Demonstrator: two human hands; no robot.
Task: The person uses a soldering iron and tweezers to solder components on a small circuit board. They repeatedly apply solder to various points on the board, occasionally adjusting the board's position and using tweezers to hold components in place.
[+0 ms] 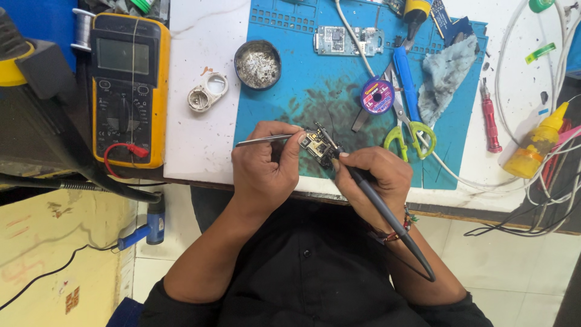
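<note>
Our left hand [266,166] pinches tweezers [266,140], grip closed on them, their tips at a small board [318,145] over the blue mat [290,103] near the front edge of the surface [200,133]. Our right hand [378,181] has its grip closed round a soldering iron [387,215], its tip on the board (the tweezers' hold on the board is too small to tell). Beyond lie a round tin [258,64], a wick spool [377,96], scissors [405,115] and a second board [348,40]; a yellow multimeter [129,88] sits left.
</note>
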